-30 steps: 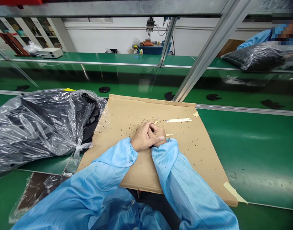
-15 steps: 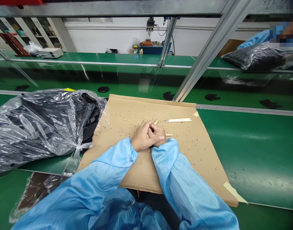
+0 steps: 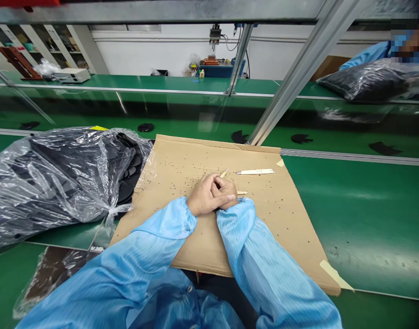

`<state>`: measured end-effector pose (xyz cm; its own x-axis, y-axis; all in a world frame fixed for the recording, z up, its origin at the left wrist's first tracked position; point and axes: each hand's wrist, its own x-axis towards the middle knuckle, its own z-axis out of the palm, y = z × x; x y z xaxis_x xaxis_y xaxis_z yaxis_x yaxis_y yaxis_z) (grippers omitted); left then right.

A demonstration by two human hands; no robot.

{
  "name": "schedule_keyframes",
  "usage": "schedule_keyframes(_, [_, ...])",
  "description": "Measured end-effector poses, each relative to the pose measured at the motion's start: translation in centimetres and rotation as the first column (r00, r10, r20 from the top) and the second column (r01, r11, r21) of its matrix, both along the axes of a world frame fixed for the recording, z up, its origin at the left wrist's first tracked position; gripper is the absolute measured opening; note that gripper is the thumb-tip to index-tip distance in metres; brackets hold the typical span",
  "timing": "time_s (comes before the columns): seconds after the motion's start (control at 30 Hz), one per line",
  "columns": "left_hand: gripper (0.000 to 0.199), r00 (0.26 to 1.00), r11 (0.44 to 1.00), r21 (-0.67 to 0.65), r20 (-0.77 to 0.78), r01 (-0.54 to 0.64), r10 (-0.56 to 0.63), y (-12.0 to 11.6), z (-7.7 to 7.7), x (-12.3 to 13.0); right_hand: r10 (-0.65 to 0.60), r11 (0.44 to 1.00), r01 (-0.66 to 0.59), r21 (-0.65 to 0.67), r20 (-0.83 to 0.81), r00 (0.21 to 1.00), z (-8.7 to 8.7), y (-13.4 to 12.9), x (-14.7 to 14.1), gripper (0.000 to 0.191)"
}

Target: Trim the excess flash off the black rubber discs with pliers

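Note:
My left hand (image 3: pixel 205 195) and my right hand (image 3: pixel 227 188) are clasped together over a brown cardboard sheet (image 3: pixel 264 233). The left thumb lies across the right hand, and the fingers of both are folded. From behind the knuckles pokes a pale pointed tip (image 3: pixel 224 173); a short pale piece (image 3: pixel 242 193) shows at the right hand's outer side. Whether either is gripped is hidden. Farther right on the cardboard lies a cream-coloured flat tool (image 3: pixel 255 172). Many tiny black specks dot the sheet.
Left of the cardboard lies a knotted clear bag (image 3: pixel 68 178) of black pieces. Beyond, black pieces (image 3: pixel 145 127) sit spaced along a green belt (image 3: pixel 192 123). A slanting metal post (image 3: pixel 291 77) rises behind the sheet. A person's blue sleeve (image 3: pixel 365 55) shows at upper right.
The black pieces on the green belt have shifted slightly left. My hands have stayed clasped in the same place.

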<state>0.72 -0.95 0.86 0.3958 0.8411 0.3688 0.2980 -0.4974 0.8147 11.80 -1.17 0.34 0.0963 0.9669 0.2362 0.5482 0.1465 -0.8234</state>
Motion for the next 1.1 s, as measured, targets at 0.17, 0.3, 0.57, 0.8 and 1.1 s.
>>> schedule_keyframes(0.17, [0.068,1.000,1.000,0.001,-0.002,-0.007,0.007,0.04,-0.10,0.00,-0.014,1.000,0.014,0.009,0.002,1.000,-0.02,0.00,-0.07,0.031])
schedule_keyframes(0.3, [0.069,1.000,1.000,0.000,-0.001,-0.005,0.005,0.02,-0.12,-0.02,-0.012,1.000,0.012,-0.005,0.006,1.000,0.08,-0.04,-0.10,0.031])
schedule_keyframes(0.57, [0.069,1.000,1.000,-0.013,-0.005,-0.005,0.005,-0.02,0.00,-0.01,-0.019,0.999,0.020,-0.038,0.016,1.000,0.41,-0.16,-0.11,0.029])
schedule_keyframes(0.8, [0.070,1.000,1.000,-0.021,-0.004,-0.001,0.001,-0.04,0.01,-0.02,-0.017,0.999,0.017,-0.030,0.008,1.000,0.48,-0.21,-0.14,0.029])
schedule_keyframes(1.1, [0.069,1.000,1.000,-0.020,-0.007,-0.002,0.002,-0.08,0.17,-0.04,-0.009,1.000,0.009,-0.011,0.010,1.000,0.13,-0.10,-0.01,0.028])
